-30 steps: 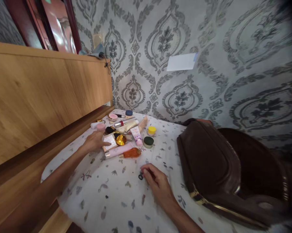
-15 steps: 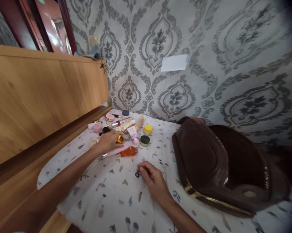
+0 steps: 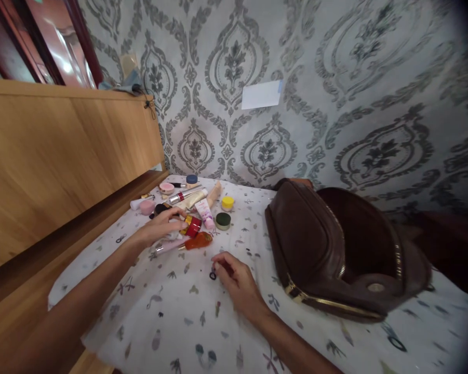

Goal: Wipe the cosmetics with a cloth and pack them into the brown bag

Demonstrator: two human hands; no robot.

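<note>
My left hand point(image 3: 161, 227) has its fingers on a red jar with a gold lid point(image 3: 192, 227), tilted on its side above the pile of cosmetics. Just below it lie an orange bottle point(image 3: 198, 241) and a pale pink tube point(image 3: 170, 245). Beyond the jar are a white and pink tube point(image 3: 205, 213) and a dark-green-lidded jar point(image 3: 223, 221). My right hand point(image 3: 239, 283) rests on the patterned cloth, fingers loosely curled and thumb near the index finger, with nothing visible in it. A small dark ring shape point(image 3: 213, 276) shows by its fingertips; whether it is printed I cannot tell.
A brown bag point(image 3: 307, 244) stands unzipped at the right. Farther back are a yellow-lidded jar point(image 3: 227, 203), a blue-lidded jar point(image 3: 191, 179), and pink compacts point(image 3: 147, 207). A wooden panel point(image 3: 70, 140) borders the left, and a patterned wall point(image 3: 265, 130) rises behind.
The red jar has turned up in my left hand, so its red side shows now. My right hand stays about where it was on the cloth. The whole view has shifted slightly.
</note>
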